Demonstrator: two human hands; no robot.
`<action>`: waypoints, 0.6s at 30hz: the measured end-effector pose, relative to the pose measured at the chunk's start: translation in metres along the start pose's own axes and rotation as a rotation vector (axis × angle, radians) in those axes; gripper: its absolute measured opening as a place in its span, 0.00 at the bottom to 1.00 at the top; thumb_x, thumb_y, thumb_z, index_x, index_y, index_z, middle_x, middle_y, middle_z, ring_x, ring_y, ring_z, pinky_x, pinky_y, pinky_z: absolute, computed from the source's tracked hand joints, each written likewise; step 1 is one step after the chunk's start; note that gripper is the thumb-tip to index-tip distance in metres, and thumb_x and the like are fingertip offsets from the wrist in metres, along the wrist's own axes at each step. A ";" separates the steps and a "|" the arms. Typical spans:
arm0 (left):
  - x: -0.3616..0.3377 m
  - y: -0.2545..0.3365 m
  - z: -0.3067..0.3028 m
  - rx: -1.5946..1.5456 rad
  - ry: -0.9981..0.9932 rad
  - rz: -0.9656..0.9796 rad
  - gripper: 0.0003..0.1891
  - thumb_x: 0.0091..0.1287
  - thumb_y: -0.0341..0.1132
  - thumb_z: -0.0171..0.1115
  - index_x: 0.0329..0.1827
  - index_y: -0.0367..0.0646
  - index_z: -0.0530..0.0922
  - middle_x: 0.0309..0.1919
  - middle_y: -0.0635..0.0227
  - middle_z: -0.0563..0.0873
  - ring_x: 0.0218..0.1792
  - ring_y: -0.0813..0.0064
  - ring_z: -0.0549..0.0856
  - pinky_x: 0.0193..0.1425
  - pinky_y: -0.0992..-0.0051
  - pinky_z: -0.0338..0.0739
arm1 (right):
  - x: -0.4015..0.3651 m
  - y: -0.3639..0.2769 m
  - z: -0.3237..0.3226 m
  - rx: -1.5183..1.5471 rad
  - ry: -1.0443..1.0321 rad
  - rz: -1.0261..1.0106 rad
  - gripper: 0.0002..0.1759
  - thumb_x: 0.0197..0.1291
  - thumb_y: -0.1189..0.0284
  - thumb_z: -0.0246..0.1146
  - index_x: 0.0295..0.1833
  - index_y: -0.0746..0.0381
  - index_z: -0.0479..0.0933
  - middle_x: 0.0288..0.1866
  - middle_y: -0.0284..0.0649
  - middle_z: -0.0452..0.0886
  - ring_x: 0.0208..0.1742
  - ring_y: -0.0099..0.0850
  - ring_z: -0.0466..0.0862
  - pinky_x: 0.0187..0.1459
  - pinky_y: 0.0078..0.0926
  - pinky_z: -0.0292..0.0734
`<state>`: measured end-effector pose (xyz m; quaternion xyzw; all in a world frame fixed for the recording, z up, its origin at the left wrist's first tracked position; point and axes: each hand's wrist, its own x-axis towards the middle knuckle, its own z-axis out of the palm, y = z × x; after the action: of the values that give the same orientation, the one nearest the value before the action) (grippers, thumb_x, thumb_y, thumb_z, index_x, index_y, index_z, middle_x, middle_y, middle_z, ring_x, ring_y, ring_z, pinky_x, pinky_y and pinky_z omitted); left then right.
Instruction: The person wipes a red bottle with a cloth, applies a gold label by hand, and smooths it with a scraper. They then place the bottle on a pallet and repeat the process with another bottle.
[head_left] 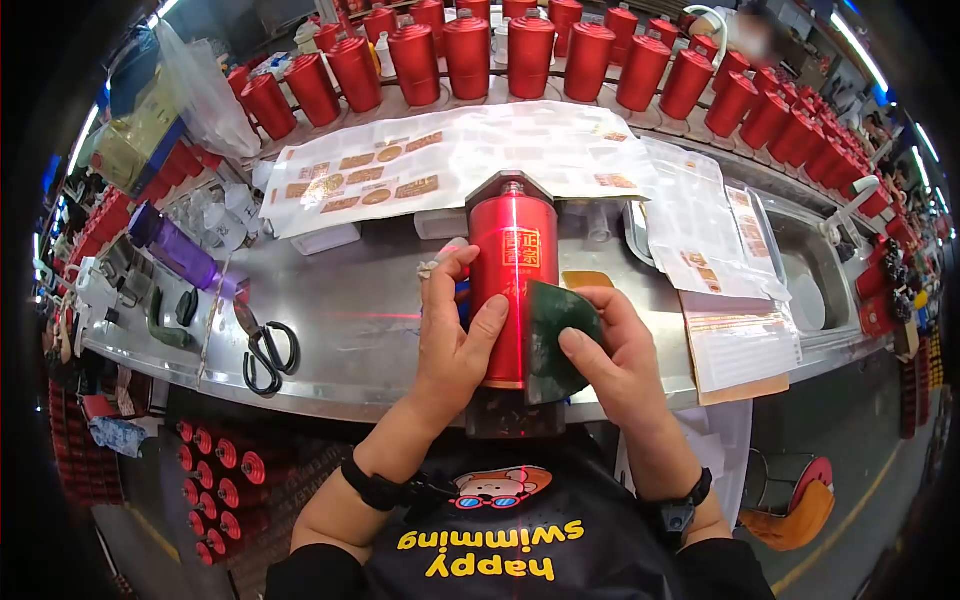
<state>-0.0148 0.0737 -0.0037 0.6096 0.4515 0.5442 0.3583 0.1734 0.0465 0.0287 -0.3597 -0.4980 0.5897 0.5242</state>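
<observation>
A shiny red bottle [507, 270] with a gold square emblem lies in a dark holder [520, 420] at the middle of the metal table, its neck pointing away from me. My left hand [453, 325] rests along the bottle's left side, the thumb on its surface. In my right hand [625, 355] is a dark green flat scraper [560, 345], pinched between thumb and fingers, its straight edge against the bottle's right side. Behind the bottle lie white sheets [460, 155] with gold decals.
Red bottles [468, 58] stand in a curved row at the back. Scissors [268, 350], a purple bottle [175, 250] and green objects [165, 320] lie at left. At right are more decal sheets [700, 230], a brown board [740, 385] and a sink [810, 280].
</observation>
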 end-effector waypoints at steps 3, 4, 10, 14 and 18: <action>-0.003 0.000 0.001 -0.079 0.121 0.061 0.20 0.73 0.39 0.59 0.62 0.37 0.72 0.59 0.57 0.76 0.58 0.68 0.75 0.63 0.69 0.69 | -0.003 -0.010 -0.007 -0.173 -0.059 -0.300 0.15 0.65 0.80 0.63 0.57 0.66 0.72 0.48 0.38 0.82 0.47 0.21 0.79 0.48 0.21 0.75; -0.005 0.004 -0.005 -0.039 0.098 0.065 0.17 0.74 0.39 0.58 0.58 0.37 0.74 0.54 0.59 0.78 0.54 0.71 0.76 0.59 0.71 0.70 | -0.003 -0.015 -0.008 -0.249 -0.093 -0.436 0.14 0.64 0.81 0.63 0.54 0.65 0.74 0.47 0.38 0.82 0.46 0.22 0.79 0.47 0.22 0.75; -0.009 0.067 -0.035 -0.377 -0.501 -0.207 0.15 0.79 0.42 0.52 0.44 0.38 0.79 0.34 0.73 0.80 0.32 0.84 0.74 0.37 0.81 0.69 | 0.001 -0.041 0.001 -0.825 -0.136 -0.935 0.21 0.36 0.83 0.69 0.42 0.56 0.83 0.52 0.39 0.83 0.53 0.43 0.75 0.53 0.35 0.73; -0.010 0.067 -0.032 -0.436 -0.491 -0.326 0.11 0.77 0.37 0.56 0.48 0.38 0.79 0.35 0.77 0.80 0.36 0.91 0.73 0.39 0.84 0.69 | 0.001 -0.030 0.003 -0.837 -0.111 -0.856 0.26 0.40 0.85 0.67 0.49 0.54 0.83 0.60 0.44 0.79 0.62 0.45 0.71 0.58 0.35 0.71; -0.012 0.063 -0.025 -0.328 -0.351 -0.213 0.08 0.73 0.33 0.61 0.44 0.35 0.79 0.36 0.72 0.83 0.36 0.83 0.78 0.42 0.79 0.73 | 0.000 -0.019 -0.003 -0.373 -0.033 -0.476 0.28 0.61 0.80 0.62 0.68 0.62 0.70 0.65 0.49 0.75 0.64 0.40 0.73 0.63 0.34 0.70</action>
<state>-0.0295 0.0401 0.0541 0.5777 0.3498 0.4551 0.5803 0.1809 0.0463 0.0467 -0.3133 -0.6764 0.3543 0.5646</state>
